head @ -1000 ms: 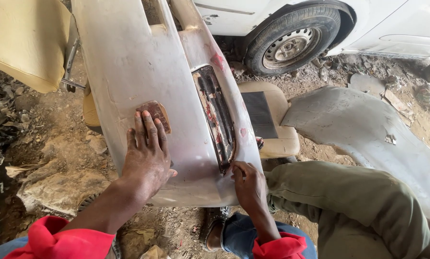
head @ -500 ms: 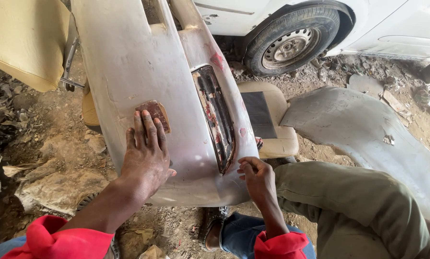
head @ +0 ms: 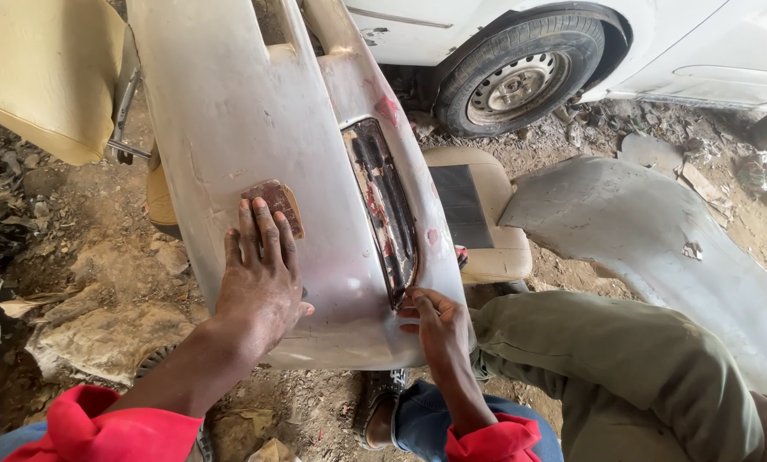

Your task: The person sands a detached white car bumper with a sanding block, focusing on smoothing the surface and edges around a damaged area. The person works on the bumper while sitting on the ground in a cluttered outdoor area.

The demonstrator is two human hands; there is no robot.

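Note:
A long grey car bumper [head: 229, 111] runs from the top of the view down toward me. My left hand [head: 259, 278] lies flat on its face, fingers pressing a brown sheet of sandpaper [head: 276, 201] against the surface. My right hand [head: 439, 329] grips the bumper's lower right edge, just below a dark, rusty slot opening [head: 387, 214]. Both wrists show red sleeve cuffs.
A cream seat cushion [head: 477, 222] props the bumper from beneath. A grey body panel [head: 657, 248] lies on the dirt at right. A white car with a black wheel [head: 520, 77] stands behind. Another cream cushion [head: 41, 68] is upper left; rocks and rubble lie at left.
My right hand slid from the bumper's lower edge up to the bottom corner of the slot opening. My left hand stayed on the sandpaper with little movement.

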